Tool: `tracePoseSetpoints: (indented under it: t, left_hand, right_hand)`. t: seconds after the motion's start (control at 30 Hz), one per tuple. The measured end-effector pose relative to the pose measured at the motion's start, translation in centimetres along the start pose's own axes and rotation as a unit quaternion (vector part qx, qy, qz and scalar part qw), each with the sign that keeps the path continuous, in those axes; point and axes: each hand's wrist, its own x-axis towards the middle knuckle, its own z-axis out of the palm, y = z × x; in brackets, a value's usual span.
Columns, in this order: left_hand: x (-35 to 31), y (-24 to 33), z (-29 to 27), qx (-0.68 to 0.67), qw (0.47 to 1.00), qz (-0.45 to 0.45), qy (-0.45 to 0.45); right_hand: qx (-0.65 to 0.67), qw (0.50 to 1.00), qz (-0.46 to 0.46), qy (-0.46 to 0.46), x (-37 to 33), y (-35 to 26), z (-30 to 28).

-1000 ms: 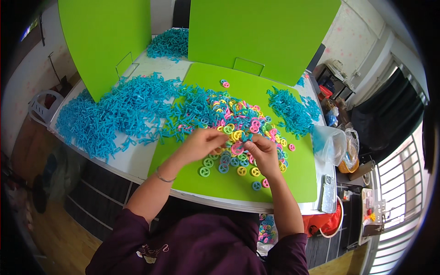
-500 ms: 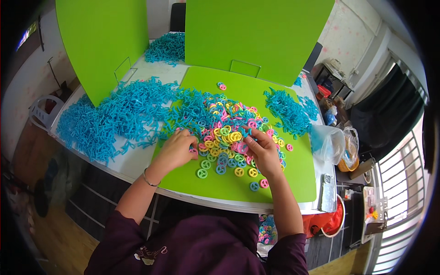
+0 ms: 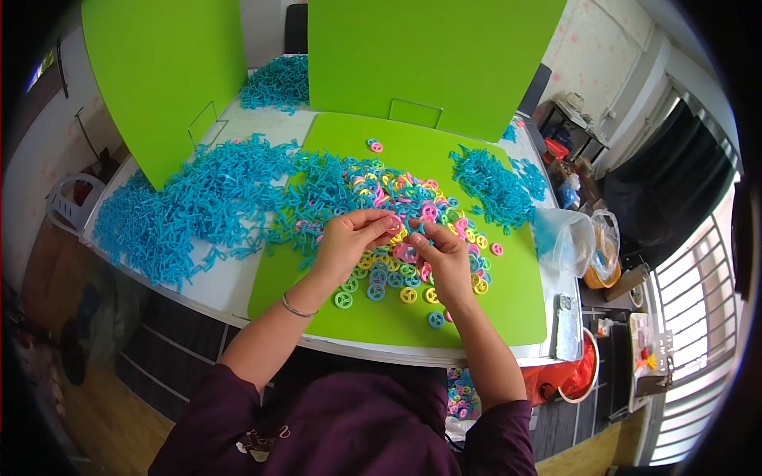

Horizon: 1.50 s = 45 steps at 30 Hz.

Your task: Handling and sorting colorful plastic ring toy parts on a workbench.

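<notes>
Both my hands meet over the middle of the green mat (image 3: 302, 313). My left hand (image 3: 347, 244) pinches a small pink plastic wheel (image 3: 394, 225) between thumb and fingers. Right beside it, my right hand (image 3: 446, 260) has thumb and forefinger closed on a small blue plastic piece (image 3: 416, 225), partly hidden by the fingers. Under and around the hands lies a heap of spoked plastic wheels (image 3: 373, 184) in pink, yellow, green and blue. Loose blue Y-shaped pieces (image 3: 317, 194) mingle with the heap's left side.
More blue pieces (image 3: 230, 198) cover the table's left side, with another pile (image 3: 492, 186) right of the wheels. Upright green panels (image 3: 429, 63) stand behind. A clear plastic bag (image 3: 562, 242) and a phone-like flat object (image 3: 567, 329) lie at the right edge.
My left hand has moved right and up from the heap's left edge, bringing a pink wheel to my right hand. My right hand has shifted slightly left; the whole view has shifted a little.
</notes>
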Motion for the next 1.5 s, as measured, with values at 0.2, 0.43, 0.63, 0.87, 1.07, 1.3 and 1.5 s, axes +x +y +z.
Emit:
tracePoseSetpoints:
  t: [0.2, 0.43, 0.63, 0.87, 1.07, 1.3, 1.5]
  left_hand:
    - [-0.3, -0.4, -0.3, -0.060, 0.998, -0.025, 0.011]
    - [-0.5, -0.6, -0.2, -0.057, 0.998, 0.013, 0.013]
    - [-0.8, -0.4, -0.3, -0.010, 0.998, 0.049, 0.031]
    - [-1.0, -1.5, 0.1, 0.001, 0.995, 0.082, 0.048]
    - [-0.6, -0.7, -0.7, -0.108, 0.993, -0.035, 0.031]
    - [-0.5, -1.1, -0.6, 0.036, 0.998, 0.054, 0.026]
    - [-0.3, -1.2, -1.1, -0.128, 0.991, -0.008, -0.034]
  right_hand:
    - [0.034, 0.998, -0.027, 0.049, -0.2, 0.8, 1.4]
    - [0.014, 0.999, -0.030, 0.021, -0.5, 1.1, 1.6]
    - [0.008, 0.997, -0.072, 0.008, -0.5, 2.6, 1.9]
    - [-0.202, 0.963, -0.171, 0.043, -0.3, 2.7, 1.8]
    - [-0.150, 0.980, -0.126, 0.027, -0.5, 1.8, 1.8]
    - [-0.400, 0.875, -0.260, 0.082, -0.9, 0.9, 2.2]
    - [-0.078, 0.996, -0.041, -0.013, 0.1, 1.7, 0.7]
